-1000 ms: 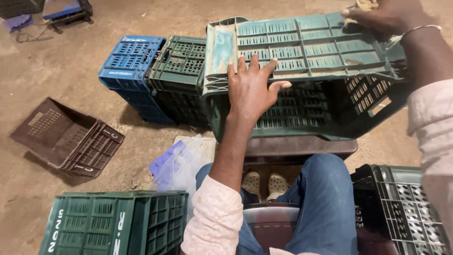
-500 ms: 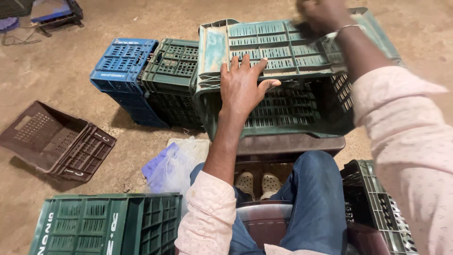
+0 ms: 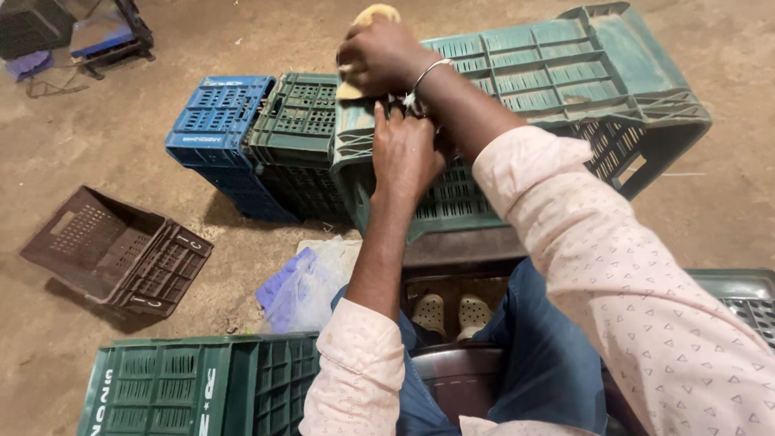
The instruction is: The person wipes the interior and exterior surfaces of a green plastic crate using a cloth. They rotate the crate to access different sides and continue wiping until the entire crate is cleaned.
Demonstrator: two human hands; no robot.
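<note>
Right hand (image 3: 379,55) clenched on yellow cloth (image 3: 373,18), now at green crate's (image 3: 557,81) left end; left hand (image 3: 406,149) flat, fingers together, still pressing crate.

Centre: upturned crate (image 3: 557,89) lies before the seated person — both hands on it.
Left of it: two crates (image 3: 266,137) side by side.
Far left: tipped crate (image 3: 113,250).
Near left: another crate (image 3: 194,387).
</note>
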